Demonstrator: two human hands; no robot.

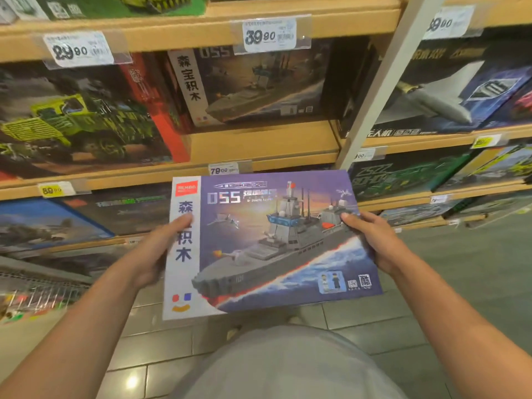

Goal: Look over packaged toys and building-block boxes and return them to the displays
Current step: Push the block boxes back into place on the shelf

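I hold a flat building-block box (267, 243) face up in front of me, printed with a grey warship and "055". My left hand (157, 251) grips its left edge, thumb lying on the white side strip. My right hand (371, 240) grips the right edge, thumb on the box face. A matching 055 warship box (253, 84) stands on the wooden shelf (259, 145) straight ahead, with bare shelf board in front of it.
A green truck box (77, 116) stands at the left of the same shelf. A grey aircraft box (449, 93) fills the right bay behind a white upright post (371, 90). Lower shelves hold more boxes. Price tags line the shelf edges. Tiled floor lies below.
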